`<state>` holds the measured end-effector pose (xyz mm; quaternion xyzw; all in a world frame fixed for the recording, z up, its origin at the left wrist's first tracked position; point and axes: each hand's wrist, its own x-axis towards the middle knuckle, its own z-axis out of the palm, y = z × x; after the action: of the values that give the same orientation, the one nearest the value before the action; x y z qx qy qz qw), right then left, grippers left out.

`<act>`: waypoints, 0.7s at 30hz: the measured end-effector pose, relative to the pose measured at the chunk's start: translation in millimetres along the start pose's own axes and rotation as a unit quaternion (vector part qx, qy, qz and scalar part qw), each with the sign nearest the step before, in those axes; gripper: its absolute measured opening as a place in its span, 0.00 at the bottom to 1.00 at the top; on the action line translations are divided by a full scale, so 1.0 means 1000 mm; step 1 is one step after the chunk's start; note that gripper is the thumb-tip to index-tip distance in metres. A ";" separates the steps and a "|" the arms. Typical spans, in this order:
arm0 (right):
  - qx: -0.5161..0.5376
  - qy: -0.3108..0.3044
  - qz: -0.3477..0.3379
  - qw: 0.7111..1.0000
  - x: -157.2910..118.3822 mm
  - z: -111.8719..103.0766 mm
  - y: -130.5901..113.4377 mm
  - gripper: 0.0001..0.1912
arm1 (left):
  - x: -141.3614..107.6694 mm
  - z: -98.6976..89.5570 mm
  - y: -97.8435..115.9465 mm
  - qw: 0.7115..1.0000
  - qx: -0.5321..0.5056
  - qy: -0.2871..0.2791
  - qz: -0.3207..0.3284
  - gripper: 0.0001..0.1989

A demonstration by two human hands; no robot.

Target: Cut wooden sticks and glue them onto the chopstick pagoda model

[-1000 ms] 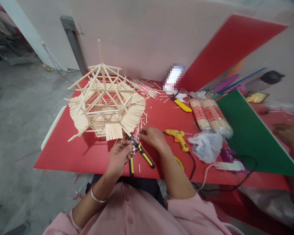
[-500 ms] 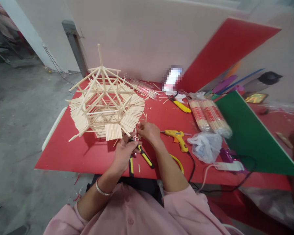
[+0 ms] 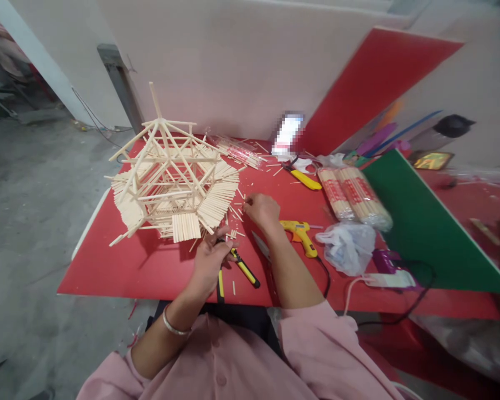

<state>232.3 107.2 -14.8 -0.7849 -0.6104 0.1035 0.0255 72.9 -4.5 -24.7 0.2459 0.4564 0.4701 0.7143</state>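
A pavilion-like model of pale wooden sticks [image 3: 169,183] stands at the left of the red table. A small panel of parallel sticks [image 3: 186,227] lies along its front edge. My left hand [image 3: 210,258] is just right of that panel, fingers curled over the upper end of yellow-and-black cutters [image 3: 245,268]; what its fingertips hold is hidden. My right hand [image 3: 261,211] is over the short stick pieces [image 3: 234,214] right of the model, its thumb and forefinger pinched together; anything between them is too small to make out.
A yellow glue gun [image 3: 300,236] lies right of my right forearm. Yellow-handled pliers [image 3: 306,179], a lit phone [image 3: 289,134], wrapped stick bundles [image 3: 354,194], a plastic bag [image 3: 345,248] and a green board [image 3: 433,233] lie beyond. The table's front edge [image 3: 129,298] is near my body.
My right hand has moved up and to the right, away from my left hand, toward the scattered stick pieces. My left hand has stayed nearly in place. The view has shifted slightly.
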 end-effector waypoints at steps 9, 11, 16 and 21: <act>0.009 -0.051 0.019 0.998 0.033 -0.002 0.012 0.13 | -0.002 0.003 0.001 1.000 0.001 0.004 0.002 0.27; 0.010 -0.056 0.019 0.998 0.034 0.002 0.011 0.14 | -0.002 0.002 0.000 1.000 0.002 0.007 0.004 0.27; 0.022 -0.054 0.022 0.998 0.036 0.004 0.006 0.15 | 0.001 0.002 -0.001 1.000 0.009 0.005 0.008 0.24; 0.098 -0.063 -0.049 0.992 0.008 -0.018 0.010 0.12 | 0.005 0.002 -0.004 1.000 0.014 -0.003 0.021 0.21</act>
<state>247.2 114.3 -0.2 -0.7399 -0.6351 0.2110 0.0685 77.4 -1.5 -28.8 0.2672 0.4553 0.4775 0.7023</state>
